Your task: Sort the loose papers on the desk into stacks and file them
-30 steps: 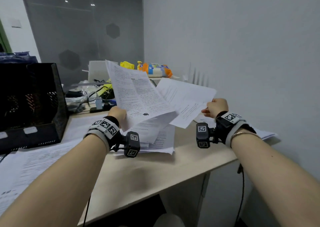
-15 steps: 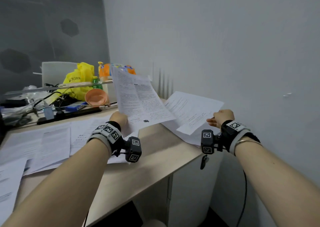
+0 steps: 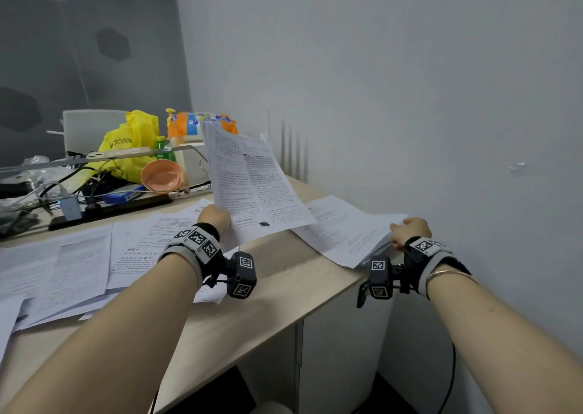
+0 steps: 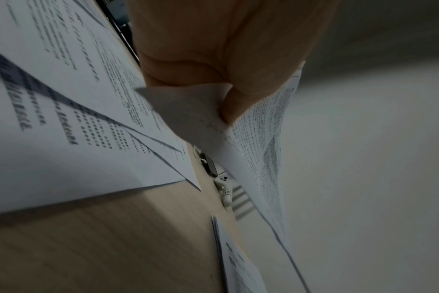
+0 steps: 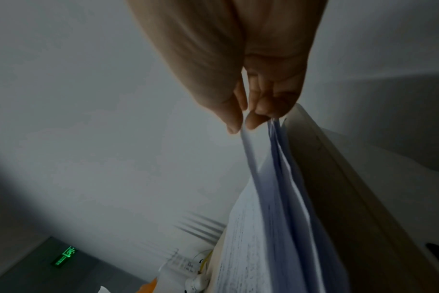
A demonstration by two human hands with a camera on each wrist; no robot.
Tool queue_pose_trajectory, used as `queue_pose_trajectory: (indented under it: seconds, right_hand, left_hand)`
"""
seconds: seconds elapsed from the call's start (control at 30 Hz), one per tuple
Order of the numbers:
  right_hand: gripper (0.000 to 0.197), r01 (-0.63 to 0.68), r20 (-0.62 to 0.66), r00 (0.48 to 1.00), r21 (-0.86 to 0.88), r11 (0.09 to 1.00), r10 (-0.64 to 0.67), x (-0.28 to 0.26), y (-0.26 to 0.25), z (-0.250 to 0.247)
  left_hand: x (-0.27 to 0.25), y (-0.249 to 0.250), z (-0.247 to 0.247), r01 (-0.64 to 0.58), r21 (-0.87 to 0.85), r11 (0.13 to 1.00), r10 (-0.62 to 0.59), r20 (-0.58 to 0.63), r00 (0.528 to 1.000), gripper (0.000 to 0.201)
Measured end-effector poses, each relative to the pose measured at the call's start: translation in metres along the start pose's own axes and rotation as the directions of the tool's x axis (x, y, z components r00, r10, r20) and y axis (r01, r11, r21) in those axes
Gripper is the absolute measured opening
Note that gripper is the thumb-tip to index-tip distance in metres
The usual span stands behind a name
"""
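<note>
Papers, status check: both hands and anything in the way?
Left hand grips raised sheets. Right hand pinches top sheet of stack at desk corner. Path unobstructed.

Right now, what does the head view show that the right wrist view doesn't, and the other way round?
Only the head view shows the left hand holding a printed sheet up off the desk, more papers spread to its left, and the yellow bag and orange bowl at the back. Only the right wrist view shows the grip up close, the thumb pinching the top sheet's edge, and a green sign. Both show the right hand at the stack beside the wall.
</note>
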State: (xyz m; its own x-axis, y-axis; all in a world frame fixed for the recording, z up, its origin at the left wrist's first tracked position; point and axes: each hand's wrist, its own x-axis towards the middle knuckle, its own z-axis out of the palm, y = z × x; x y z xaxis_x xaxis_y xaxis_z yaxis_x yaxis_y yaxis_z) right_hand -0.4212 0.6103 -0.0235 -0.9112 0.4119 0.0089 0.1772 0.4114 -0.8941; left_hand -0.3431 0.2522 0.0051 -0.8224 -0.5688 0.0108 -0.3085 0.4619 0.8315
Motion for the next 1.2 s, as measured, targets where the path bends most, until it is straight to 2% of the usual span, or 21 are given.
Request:
queue_pose_trajectory:
  seconds: [0.13,0.27,0.47,0.67,0.8,0.87,0.97,1.03,1.1,1.2]
  right_hand:
    - [0.056,0.011,-0.046,0.999,-0.007,1.000,-0.011,-0.010,-0.010,-0.006]
    - [0.051,0.119,-0.024,0.993,0.027,0.993,-0.118,-0.019,-0.028,0.000]
    - [0.039,0.287,0.069,0.955,0.037,0.957,-0.289,-0.054,-0.067,0.033]
    - [0.033,0.356,0.182,0.909,0.123,0.926,-0.374,-0.104,-0.108,0.082]
    - [0.006,0.360,0.294,0.872,0.156,0.920,-0.391,-0.140,-0.128,0.114]
    - [0.019,0.352,0.357,0.851,0.156,0.923,-0.385,-0.154,-0.133,0.130]
    - [0.022,0.333,0.438,0.824,0.140,0.933,-0.360,-0.172,-0.137,0.152]
    - [0.023,0.330,0.517,0.791,0.091,0.940,-0.328,-0.185,-0.139,0.164]
    - [0.028,0.347,0.630,0.727,0.009,0.938,-0.275,-0.202,-0.141,0.172]
    - [0.039,0.361,0.773,0.621,-0.136,0.922,-0.129,-0.222,-0.140,0.182]
  left_hand:
    - [-0.002,0.002,-0.007,-0.008,-0.002,1.000,0.008,-0.003,1.000,0.032]
    - [-0.005,0.006,-0.021,-0.040,-0.002,0.999,0.040,-0.020,0.999,0.031]
    - [-0.016,0.006,-0.073,-0.106,0.142,0.984,0.121,-0.107,0.987,0.033]
    - [-0.018,-0.027,-0.138,-0.023,0.092,0.996,0.043,-0.227,0.973,0.032]
    - [-0.018,-0.051,-0.171,0.035,0.091,0.995,-0.008,-0.281,0.960,0.033]
    - [-0.019,-0.062,-0.185,0.054,0.123,0.991,-0.016,-0.291,0.957,0.033]
    - [-0.018,-0.078,-0.206,0.087,0.106,0.991,-0.050,-0.312,0.949,0.035]
    - [-0.016,-0.090,-0.219,0.104,0.075,0.992,-0.075,-0.321,0.944,0.037]
    - [-0.017,-0.103,-0.231,0.126,0.063,0.990,-0.100,-0.318,0.943,0.037]
    - [-0.021,-0.118,-0.243,0.134,0.061,0.989,-0.104,-0.356,0.929,0.034]
